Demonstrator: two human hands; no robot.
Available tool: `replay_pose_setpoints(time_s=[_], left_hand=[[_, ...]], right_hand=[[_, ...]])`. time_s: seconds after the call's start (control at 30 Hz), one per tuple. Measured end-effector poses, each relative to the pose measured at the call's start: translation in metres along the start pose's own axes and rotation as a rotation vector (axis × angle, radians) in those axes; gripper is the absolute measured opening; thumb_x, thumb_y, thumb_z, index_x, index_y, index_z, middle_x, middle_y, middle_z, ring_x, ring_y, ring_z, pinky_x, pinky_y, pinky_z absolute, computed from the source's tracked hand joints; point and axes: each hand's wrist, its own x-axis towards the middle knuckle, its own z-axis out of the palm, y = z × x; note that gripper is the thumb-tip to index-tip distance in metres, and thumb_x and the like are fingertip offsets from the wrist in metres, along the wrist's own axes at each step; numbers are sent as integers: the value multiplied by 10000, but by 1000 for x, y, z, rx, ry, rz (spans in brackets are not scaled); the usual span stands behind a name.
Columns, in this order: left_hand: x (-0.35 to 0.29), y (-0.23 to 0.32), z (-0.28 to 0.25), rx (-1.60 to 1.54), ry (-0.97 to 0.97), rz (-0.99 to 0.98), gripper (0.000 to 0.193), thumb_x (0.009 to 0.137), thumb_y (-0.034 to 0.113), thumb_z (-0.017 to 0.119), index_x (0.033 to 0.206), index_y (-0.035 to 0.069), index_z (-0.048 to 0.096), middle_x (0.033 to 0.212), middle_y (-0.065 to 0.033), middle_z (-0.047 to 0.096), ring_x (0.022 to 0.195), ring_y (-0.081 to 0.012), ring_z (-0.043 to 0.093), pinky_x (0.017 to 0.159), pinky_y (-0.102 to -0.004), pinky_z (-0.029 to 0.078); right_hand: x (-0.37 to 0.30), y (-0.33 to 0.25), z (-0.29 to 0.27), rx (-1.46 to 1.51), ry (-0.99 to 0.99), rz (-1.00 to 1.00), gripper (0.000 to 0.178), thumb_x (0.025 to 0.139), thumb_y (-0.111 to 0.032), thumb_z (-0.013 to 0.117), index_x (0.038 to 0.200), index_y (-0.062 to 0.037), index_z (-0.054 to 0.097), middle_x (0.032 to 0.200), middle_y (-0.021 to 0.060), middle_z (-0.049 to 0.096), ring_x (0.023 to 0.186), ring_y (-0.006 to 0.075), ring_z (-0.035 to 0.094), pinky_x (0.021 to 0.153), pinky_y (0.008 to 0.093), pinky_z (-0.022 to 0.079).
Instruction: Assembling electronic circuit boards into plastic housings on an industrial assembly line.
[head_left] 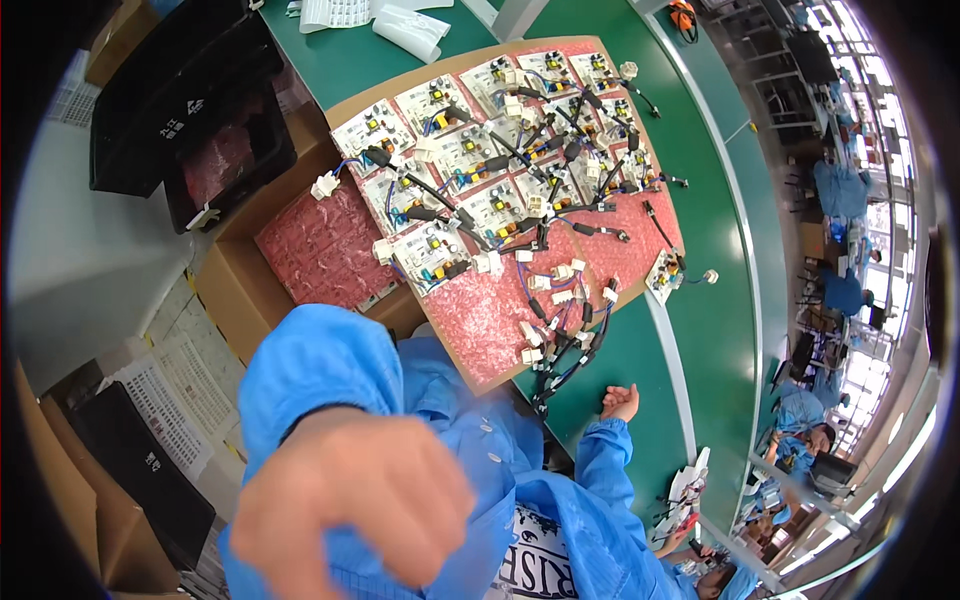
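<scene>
Large and close at the lower left is my left hand [360, 490], bent at the wrist and smeared, so its fingers cannot be read. My right hand [621, 403] rests on the green table [625, 350], palm turned up and fingers loosely curled, with nothing visible in it. Between the hands and the far edge, a cardboard sheet covered with pink bubble wrap [475, 325] bears rows of white circuit boards [420, 250] with black cables and white connectors. A bundle of loose cables [575, 345] lies at its near right, closest to my right hand.
A single circuit board [662, 275] sits right of the sheet. On the left, an open carton [235, 290] holds pink-wrapped layers, with black bins [180, 100] behind. White papers [410, 30] lie at the far edge. Other people in blue [845, 190] work at the right.
</scene>
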Motion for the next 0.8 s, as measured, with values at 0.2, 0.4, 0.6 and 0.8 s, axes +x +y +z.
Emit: replay_pose_setpoints(time_s=[0.2, 0.4, 0.6, 0.8], left_hand=[[-79, -70, 11, -283, 884, -183, 454, 709, 212, 515, 1092, 6, 387, 730, -128, 493, 634, -181, 461, 569, -310, 372], [-114, -96, 35, -224, 1034, -315, 355, 728, 134, 505, 1053, 65, 381, 719, -70, 414, 659, -166, 437, 601, -291, 325], [-114, -91, 59, -186, 1019, -326, 427, 696, -3, 570, 1061, 36, 351, 800, -60, 407, 674, -136, 452, 575, -238, 379], [-107, -78, 73, 82, 950, -408, 339, 724, -42, 503, 1016, 31, 346, 809, -61, 397, 673, -123, 461, 595, -237, 394]], right_hand=[[-68, -26, 57, 224, -9, -141, 284, 838, -273, 476, 653, -59, 472, 617, 88, 527, 518, 166, 468, 434, 232, 341], [-220, -77, 142, 20, -797, -379, 56, 777, -58, 481, 760, -18, 444, 703, 119, 506, 591, 160, 474, 548, 239, 411], [-300, -104, 171, -443, -1204, -785, 209, 688, 73, 551, 873, 26, 467, 822, 131, 527, 750, 184, 532, 686, 279, 448], [-322, -111, 172, -648, -1120, -960, 178, 638, 78, 598, 787, 13, 526, 772, 110, 587, 688, 192, 573, 624, 264, 453]])
